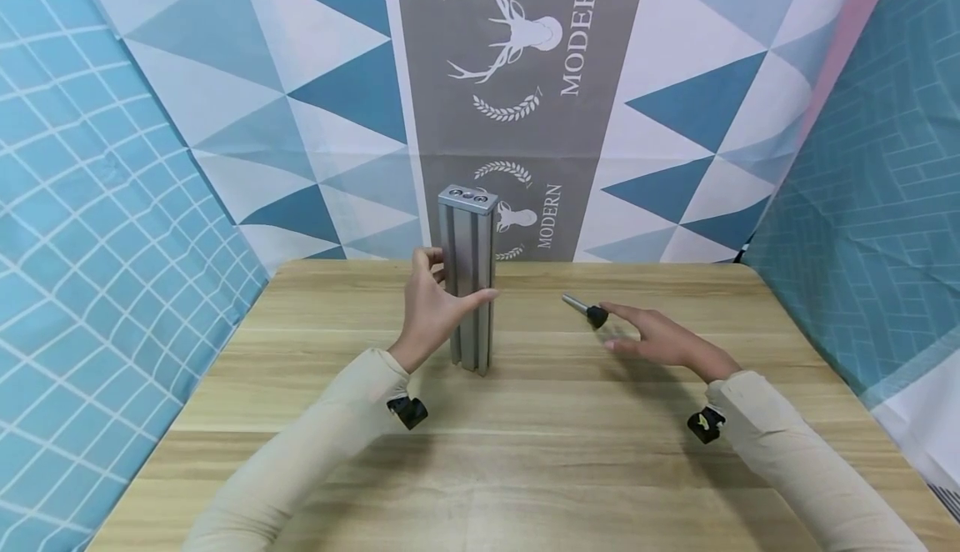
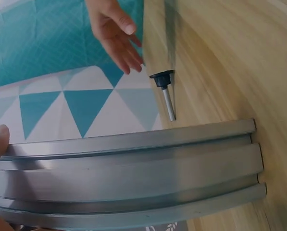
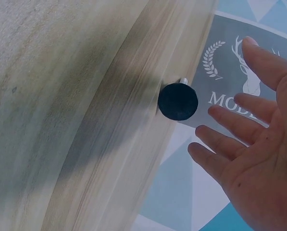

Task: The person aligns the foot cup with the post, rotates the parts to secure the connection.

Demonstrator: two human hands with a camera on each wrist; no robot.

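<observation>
An aluminium profile [image 1: 465,248] with long grooves stands upright on the table, round holes showing in its top end. My left hand [image 1: 435,306] grips it at mid-height, thumb across the near face and fingers at the far side. To the right lies a levelling foot [image 1: 597,316] with a black base and a bare metal stud, the stud pointing away to the left. Beside the black base is my right hand [image 1: 660,339], fingers spread and holding nothing. The right wrist view shows the round base [image 3: 178,101] face-on, apart from the fingertips [image 3: 205,134].
The wooden table [image 1: 555,452] ends at a patterned cloth backdrop [image 1: 337,118] behind. Blue tile-print cloth [image 1: 90,227] hangs on the left, and teal cloth [image 1: 870,218] on the right. Each sleeve carries a small black device near the wrist.
</observation>
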